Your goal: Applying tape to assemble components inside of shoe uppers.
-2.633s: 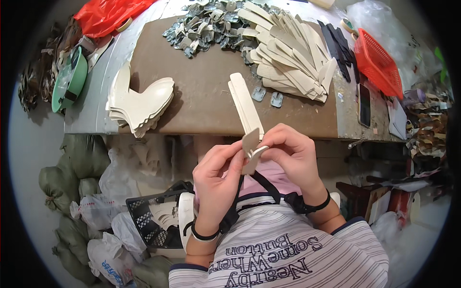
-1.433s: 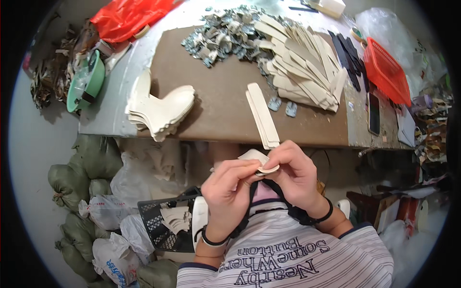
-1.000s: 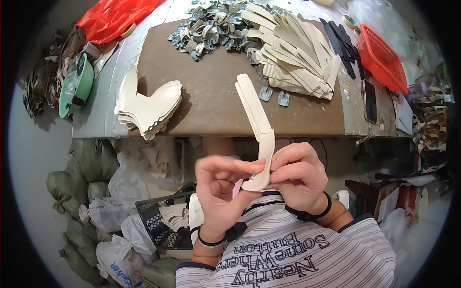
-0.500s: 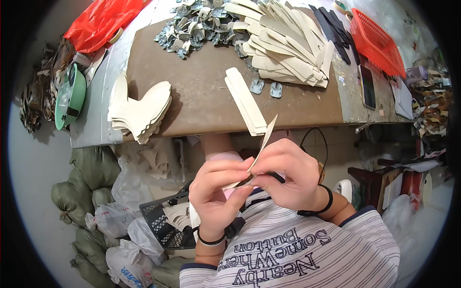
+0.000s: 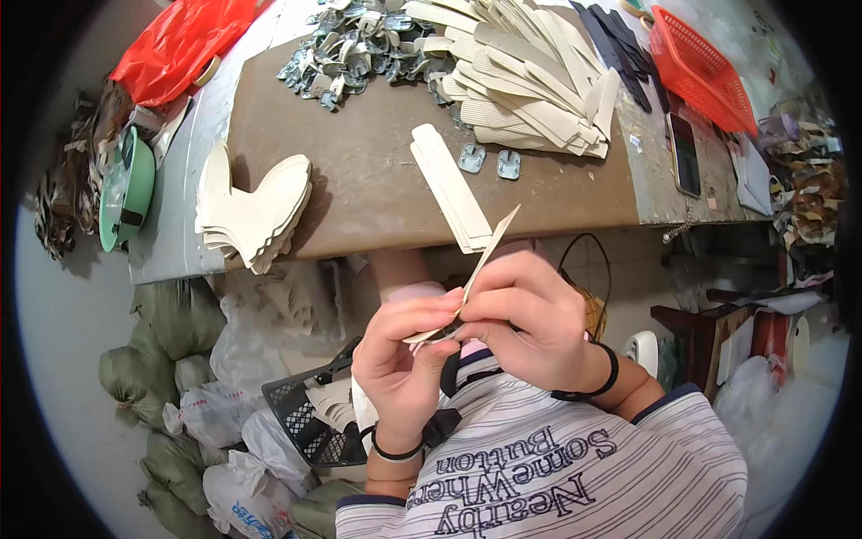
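Observation:
In front of my body, beyond the table edge, my left hand (image 5: 400, 346) and my right hand (image 5: 525, 319) pinch one cream strip (image 5: 490, 251) between them. Its upper end points up and to the right, and its lower end sticks out by my left fingers. Something small and dark sits at the strip between my fingertips, mostly hidden; it may be a metal buckle. On the table ahead lie a short stack of cream strips (image 5: 452, 190) and two loose metal buckles (image 5: 471, 158). Behind them are a heap of buckles with cream tabs (image 5: 359, 54) and a large pile of ribbed cream strips (image 5: 530, 85).
Stacked cream cut pieces (image 5: 256, 207) lie at the table's left front. A red bag (image 5: 180, 49) and green basin (image 5: 136, 189) are at left; black strips (image 5: 620, 49), a red basket (image 5: 700, 72) and a phone (image 5: 683, 154) at right. Sacks (image 5: 139, 373) and a black crate (image 5: 314, 431) stand below.
Both hands keep their pinch on the strip, which has turned slightly. The fingertips have shifted a little, and more of the strip's lower end shows by my left fingers. The whole view has moved slightly.

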Tool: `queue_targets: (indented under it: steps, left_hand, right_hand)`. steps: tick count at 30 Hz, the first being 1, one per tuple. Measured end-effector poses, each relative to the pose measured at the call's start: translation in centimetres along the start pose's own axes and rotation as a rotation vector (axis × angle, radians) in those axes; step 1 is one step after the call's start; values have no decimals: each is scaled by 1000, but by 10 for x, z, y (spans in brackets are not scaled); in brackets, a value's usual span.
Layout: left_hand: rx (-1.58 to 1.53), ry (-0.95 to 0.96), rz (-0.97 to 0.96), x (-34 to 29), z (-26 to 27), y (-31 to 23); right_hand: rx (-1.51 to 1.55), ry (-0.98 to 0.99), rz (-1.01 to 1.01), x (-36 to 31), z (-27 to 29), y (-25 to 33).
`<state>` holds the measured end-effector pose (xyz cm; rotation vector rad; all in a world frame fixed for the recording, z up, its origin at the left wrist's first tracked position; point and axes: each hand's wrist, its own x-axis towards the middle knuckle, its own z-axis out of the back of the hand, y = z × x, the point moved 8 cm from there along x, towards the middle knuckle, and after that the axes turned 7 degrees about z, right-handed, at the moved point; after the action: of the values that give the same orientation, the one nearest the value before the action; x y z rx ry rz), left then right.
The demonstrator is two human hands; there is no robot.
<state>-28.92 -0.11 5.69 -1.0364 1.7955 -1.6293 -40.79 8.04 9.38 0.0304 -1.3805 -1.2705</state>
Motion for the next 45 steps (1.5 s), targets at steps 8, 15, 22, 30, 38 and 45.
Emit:
queue_targets:
  steps: [8,15,22,30,38,45]
  left_hand:
    - [111,30,-5,-7,1,1]
    - [36,-44,-17,-8,7,4]
    - [-108,-18,109,-4,10,22]
    - [95,100,-25,-1,10,5]
    - [-116,-77,58,-10,28,23]
    - [-3,23,115,0,28,13]
  right_hand:
    - [-64,128,0,3,1,-5]
    - [82,128,-164,-3,-7,-15]
    - [108,134,-163,-3,-9,-17]
    - [198,111,-252,-4,-11,-20]
    - [494,157,-423,-18,-32,-29]
    - [542,213,-481,-20,-39,-41]
